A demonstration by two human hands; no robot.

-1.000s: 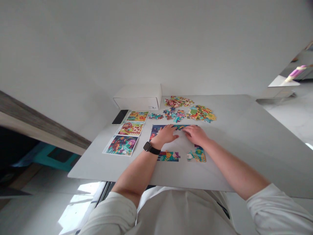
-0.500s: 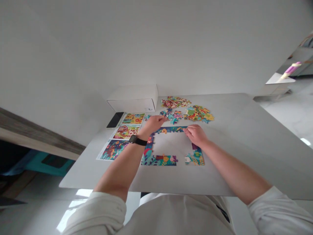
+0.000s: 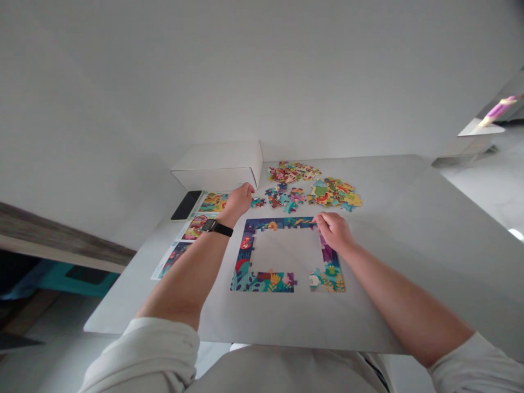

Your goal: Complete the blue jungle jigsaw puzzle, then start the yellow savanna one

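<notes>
Left hand (image 3: 240, 199): fingers curled, hold unclear; pieces (image 3: 257, 202) near, three o'clock. Right hand (image 3: 333, 229): fingers bunched at puzzle (image 3: 245, 245) corner, hold unclear; puzzle toward eight o'clock.

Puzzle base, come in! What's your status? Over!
Left hand near white box. Right hand at puzzle border, far right corner. Border gap, near side. Left arm partly covers picture sheets.

Purple, teal and orange pattern the puzzle border (image 3: 246, 243).
</notes>
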